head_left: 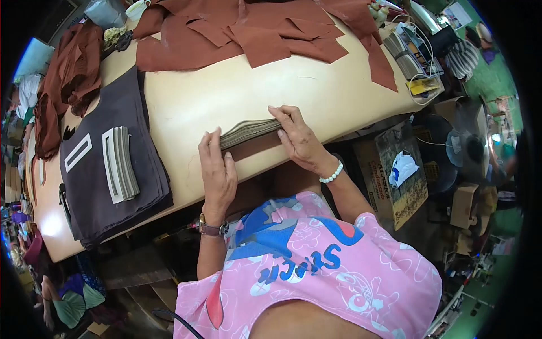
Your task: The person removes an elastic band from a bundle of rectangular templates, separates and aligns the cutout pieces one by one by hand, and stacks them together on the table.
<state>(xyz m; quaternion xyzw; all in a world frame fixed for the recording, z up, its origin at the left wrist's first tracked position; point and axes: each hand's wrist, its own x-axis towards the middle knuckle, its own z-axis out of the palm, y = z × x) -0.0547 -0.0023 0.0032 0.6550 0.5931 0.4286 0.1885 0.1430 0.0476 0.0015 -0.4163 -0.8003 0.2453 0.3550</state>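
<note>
Between my two hands is a stack of thin grey-brown strips [248, 133], stood on its long edge at the table's near side. Its layers bow and fan slightly apart along the top. My left hand [219, 172] closes on the stack's left end, thumb and fingers on either side. At the right end, my right hand [297, 138] pinches it the same way. Further left, a similar stack of strips [120, 164] lies on a pile of dark cloth pieces [107, 209], with a pale rectangular frame on top. Beside it rests a single white slotted frame [78, 152].
Reddish-brown cloth pieces [259, 42] spread over the far side of the pale table [192, 104], with more brown cloth [73, 73] heaped at left. A container of odds and ends [409, 56] stands at the right corner. Below are a cardboard box [395, 175] and a fan [446, 150].
</note>
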